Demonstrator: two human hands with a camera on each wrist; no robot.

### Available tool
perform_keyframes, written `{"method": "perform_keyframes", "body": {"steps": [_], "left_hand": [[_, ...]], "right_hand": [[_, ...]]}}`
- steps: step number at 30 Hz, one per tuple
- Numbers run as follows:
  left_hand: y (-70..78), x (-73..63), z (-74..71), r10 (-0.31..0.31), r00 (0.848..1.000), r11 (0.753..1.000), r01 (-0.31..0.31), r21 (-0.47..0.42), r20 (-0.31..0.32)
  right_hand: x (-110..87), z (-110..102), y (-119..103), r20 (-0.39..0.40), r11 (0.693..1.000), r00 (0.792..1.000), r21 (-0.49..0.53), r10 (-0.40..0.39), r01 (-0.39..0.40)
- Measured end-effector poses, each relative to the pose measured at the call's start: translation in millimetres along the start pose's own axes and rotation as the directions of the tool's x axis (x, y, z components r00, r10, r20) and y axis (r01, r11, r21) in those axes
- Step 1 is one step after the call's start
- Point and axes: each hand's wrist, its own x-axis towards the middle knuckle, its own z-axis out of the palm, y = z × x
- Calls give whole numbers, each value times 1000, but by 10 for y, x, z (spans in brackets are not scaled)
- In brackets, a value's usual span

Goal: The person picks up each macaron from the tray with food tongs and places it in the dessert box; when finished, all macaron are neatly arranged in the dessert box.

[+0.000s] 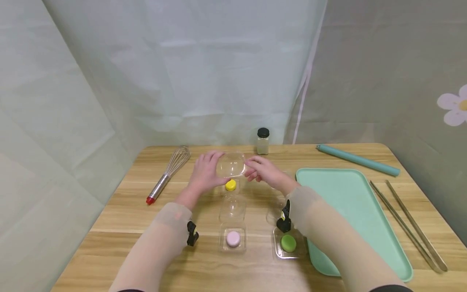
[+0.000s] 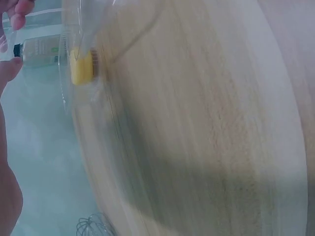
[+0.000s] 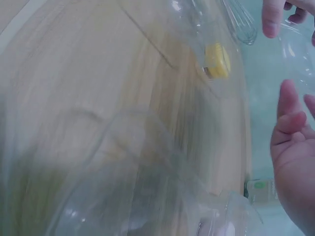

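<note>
A clear domed plastic lid [image 1: 232,164] is held up over the yellow macaron [image 1: 230,185], which sits in a clear base. My left hand [image 1: 206,172] grips the lid's left side, thumb low and fingers at the top. My right hand [image 1: 268,172] pinches its right edge with the fingertips. In the right wrist view the yellow macaron [image 3: 217,61] stands below the hands. Nearer me, a pink macaron [image 1: 233,239] and a green macaron [image 1: 288,243] each sit in an uncovered clear base. Another clear lid [image 1: 232,209] lies behind the pink one.
Right of my hands lies a mint-green tray [image 1: 350,211], with metal tongs [image 1: 408,223] beside it and a teal rolled stick [image 1: 357,159] behind. A whisk [image 1: 169,172] lies at left. A black-capped jar [image 1: 262,142] stands at the back. More clear plastic sits under my right forearm, partly hidden.
</note>
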Motion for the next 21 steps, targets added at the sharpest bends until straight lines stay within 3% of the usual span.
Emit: {"method": "perform_keyframes", "body": {"steps": [4, 8, 14, 21], "left_hand": [[-1, -28, -16, 65, 997, 996, -63, 59, -31], [19, -42, -22, 160, 984, 979, -148, 139, -79], [49, -53, -20, 246, 964, 954, -224, 201, -96], [77, -66, -11, 305, 946, 935, -276, 222, -111]], "right_hand": [[23, 29, -18, 27, 993, 997, 99, 67, -69], [52, 59, -41, 37, 978, 990, 155, 134, -138], [59, 87, -76, 85, 956, 968, 156, 236, -247], [67, 111, -112, 66, 934, 950, 170, 307, -314]]}}
